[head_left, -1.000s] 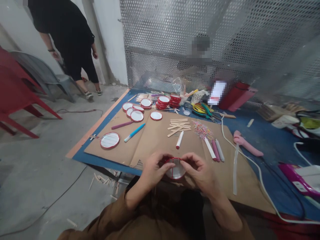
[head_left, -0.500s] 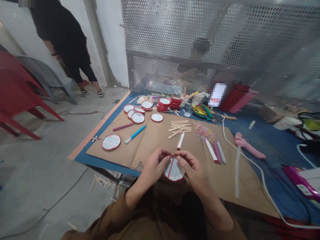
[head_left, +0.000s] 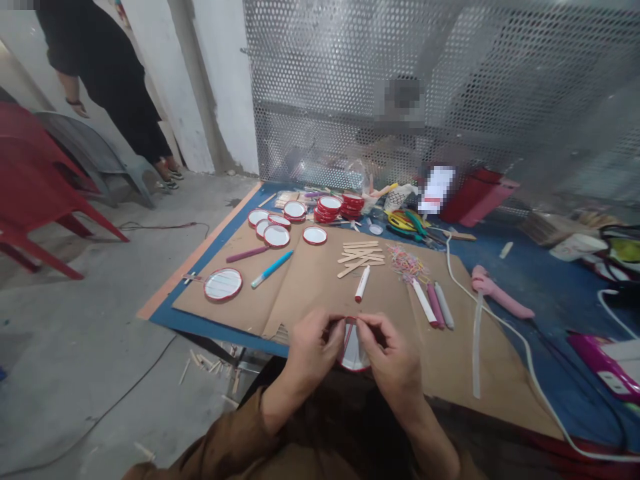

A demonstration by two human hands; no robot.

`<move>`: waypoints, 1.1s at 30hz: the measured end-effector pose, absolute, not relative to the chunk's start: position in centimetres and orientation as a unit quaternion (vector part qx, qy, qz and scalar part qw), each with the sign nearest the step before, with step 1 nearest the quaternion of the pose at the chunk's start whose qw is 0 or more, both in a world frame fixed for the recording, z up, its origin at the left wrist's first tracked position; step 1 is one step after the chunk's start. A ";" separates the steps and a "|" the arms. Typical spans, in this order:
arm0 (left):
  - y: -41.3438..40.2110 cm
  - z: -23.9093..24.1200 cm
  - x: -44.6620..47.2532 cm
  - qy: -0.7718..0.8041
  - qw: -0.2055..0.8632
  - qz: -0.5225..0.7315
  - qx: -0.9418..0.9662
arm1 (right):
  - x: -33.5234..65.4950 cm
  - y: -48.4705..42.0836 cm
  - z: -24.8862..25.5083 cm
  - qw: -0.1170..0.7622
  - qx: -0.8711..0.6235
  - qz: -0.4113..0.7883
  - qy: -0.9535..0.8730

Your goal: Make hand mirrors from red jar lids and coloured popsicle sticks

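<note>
Between my two hands is a round white lid with a red rim [head_left: 355, 353], held tilted near the cardboard's front edge. A thin red strip runs across its white face. My left hand [head_left: 316, 343] pinches the upper left of the rim, and my right hand [head_left: 389, 347] pinches the upper right, fingertips almost meeting. The fingers cover part of the top rim. Just beyond lies a white marker with a red tip [head_left: 363, 285]. Wooden craft sticks [head_left: 361, 255] are piled behind it. A similar lid with lines across it [head_left: 223, 285] lies at the left.
Cardboard [head_left: 310, 280] covers much of the blue table [head_left: 170, 320]. Red-rimmed lids [head_left: 277, 235] stand at the back, with a blue pen [head_left: 273, 269] nearer. On the right are several markers [head_left: 434, 303], a pink glue gun [head_left: 500, 293] and its cord. A person in black [head_left: 107, 80] stands left.
My hands and the lid have shifted slightly down and right, and the lid is tilted more, with less of its face showing. The person in black has moved left.
</note>
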State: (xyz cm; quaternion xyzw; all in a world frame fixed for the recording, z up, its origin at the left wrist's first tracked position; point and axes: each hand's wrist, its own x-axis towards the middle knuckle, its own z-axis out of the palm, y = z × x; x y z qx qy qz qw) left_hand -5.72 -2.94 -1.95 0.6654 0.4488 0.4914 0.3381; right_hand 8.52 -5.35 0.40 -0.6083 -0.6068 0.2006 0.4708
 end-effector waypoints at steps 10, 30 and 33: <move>-2.8 -1.7 -5.8 0.441 0.258 0.501 0.698 | 8.5 -5.4 -0.1 0.482 -0.609 0.192 -0.600; -2.2 0.1 -6.4 0.461 0.469 0.414 0.629 | 7.6 -5.6 -0.8 0.537 -0.608 0.331 -0.481; -2.2 0.0 -6.3 0.461 0.482 0.410 0.622 | 7.6 -5.5 -0.7 0.535 -0.607 0.337 -0.481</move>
